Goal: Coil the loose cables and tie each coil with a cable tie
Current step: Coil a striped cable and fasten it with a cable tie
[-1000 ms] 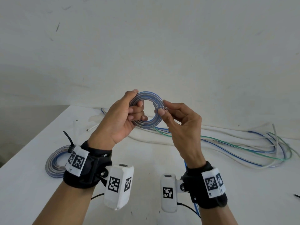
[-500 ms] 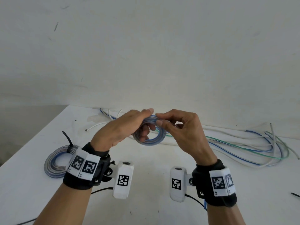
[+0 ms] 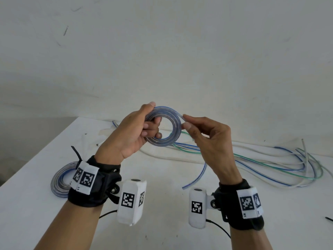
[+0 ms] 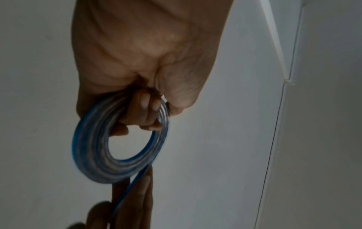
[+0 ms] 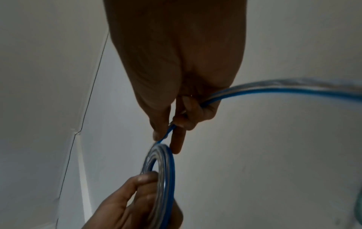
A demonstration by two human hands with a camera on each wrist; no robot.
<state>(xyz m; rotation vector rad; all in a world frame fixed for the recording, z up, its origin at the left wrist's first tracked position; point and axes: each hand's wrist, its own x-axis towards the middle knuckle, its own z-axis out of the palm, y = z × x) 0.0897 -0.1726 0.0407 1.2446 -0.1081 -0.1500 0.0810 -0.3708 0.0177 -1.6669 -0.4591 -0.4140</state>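
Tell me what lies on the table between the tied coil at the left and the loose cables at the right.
In the head view, bare white table separates the tied coil from the loose cables; only a blue cable end reaches into it.

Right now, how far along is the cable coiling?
Done: one tied coil lies on the table. In hand: the left hand grips a second coil while the right hand pinches its tail. Left: tying it, then the loose cables.
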